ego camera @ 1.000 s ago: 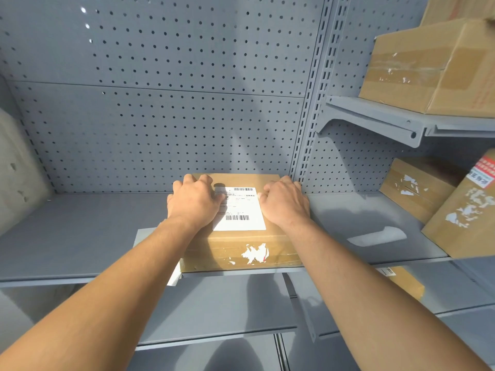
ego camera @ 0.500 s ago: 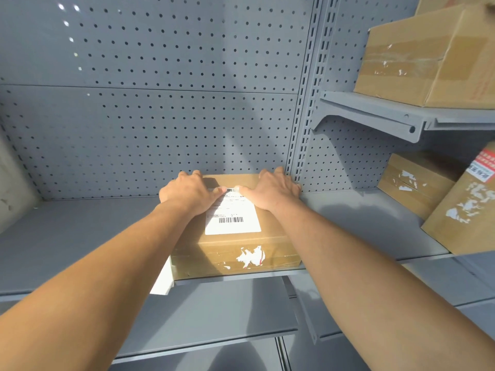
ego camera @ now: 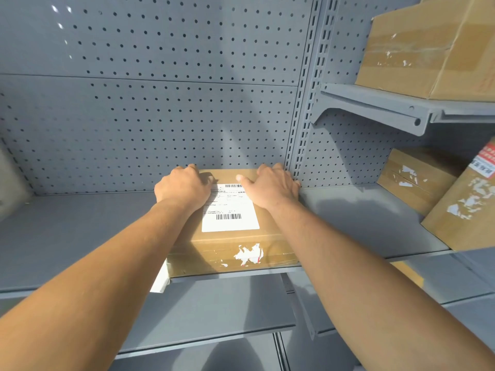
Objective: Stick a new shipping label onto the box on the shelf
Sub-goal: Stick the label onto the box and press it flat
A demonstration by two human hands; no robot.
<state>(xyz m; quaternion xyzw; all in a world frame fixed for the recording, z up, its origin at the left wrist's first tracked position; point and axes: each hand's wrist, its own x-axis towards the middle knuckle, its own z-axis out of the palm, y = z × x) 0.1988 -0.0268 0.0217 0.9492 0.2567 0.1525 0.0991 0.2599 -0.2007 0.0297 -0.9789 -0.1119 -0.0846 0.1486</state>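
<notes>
A flat brown cardboard box (ego camera: 235, 246) lies on the grey shelf (ego camera: 80, 236), its front flush with the shelf's edge and its back near the pegboard. A white shipping label (ego camera: 231, 211) with barcodes is stuck on the box's top. My left hand (ego camera: 183, 186) sits on the far left of the top, covering the label's upper left corner, fingers curled over the back edge. On the far right corner is my right hand (ego camera: 274, 186), fingers bent over the back edge and thumb at the label's top edge. Torn white label remains (ego camera: 249, 254) mark the box's front face.
A white sheet (ego camera: 160, 280) hangs at the shelf edge left of the box, partly under my left forearm. Several cardboard boxes (ego camera: 417, 178) stand on the right-hand shelf, a large one (ego camera: 428, 46) on the shelf above. Grey pegboard (ego camera: 160, 116) closes the back; lower shelves lie below.
Both hands slid from the label's sides toward the box's far edge and now curl over it. The view has tilted up a little.
</notes>
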